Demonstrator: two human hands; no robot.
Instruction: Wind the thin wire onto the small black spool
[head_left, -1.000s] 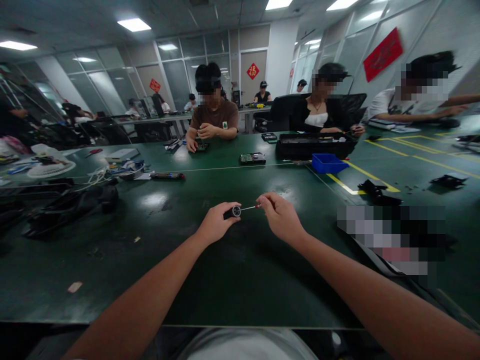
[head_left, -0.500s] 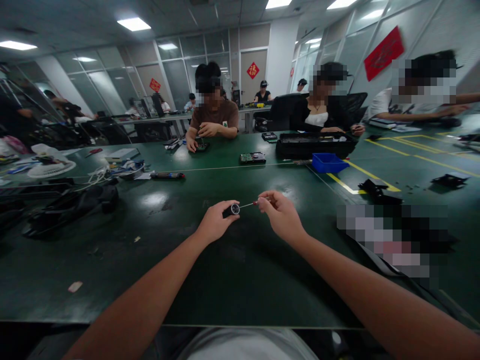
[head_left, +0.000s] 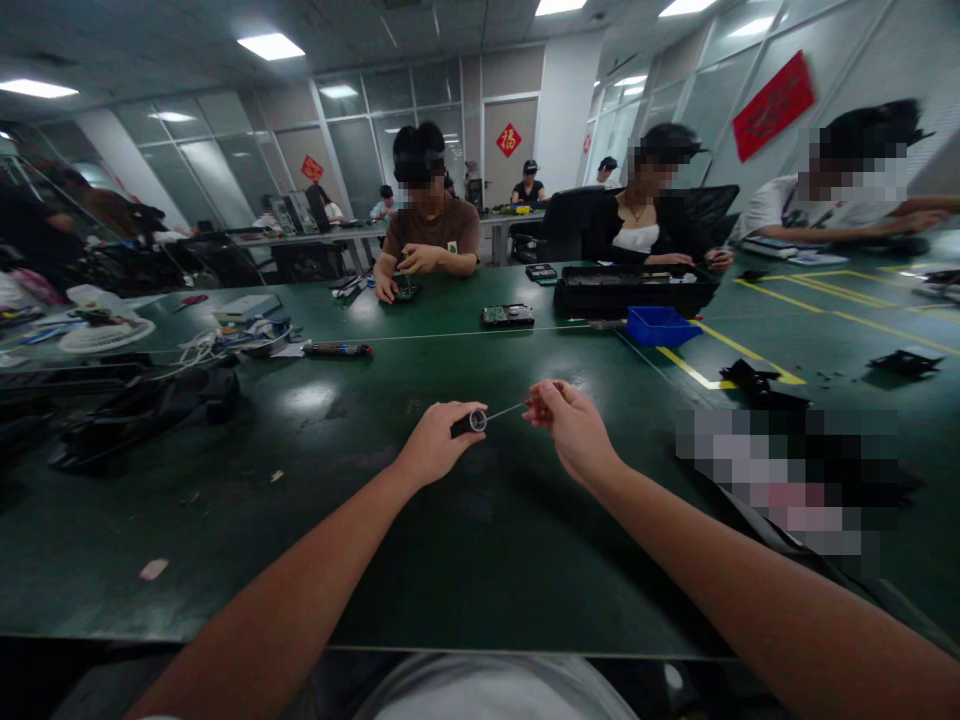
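My left hand is closed round a short black tool handle with a silver end, held just above the green table. A thin metal bit runs from that silver end to my right hand, whose thumb and fingers pinch its far end. Both hands are in the middle of the view, about a hand's width apart.
A blue tray and a long black case lie beyond my right hand. A circuit board lies in the middle, a screwdriver and a black bag to the left. Other people work across the table.
My right hand has shifted slightly right and up with the bit's end. The left hand has hardly moved.
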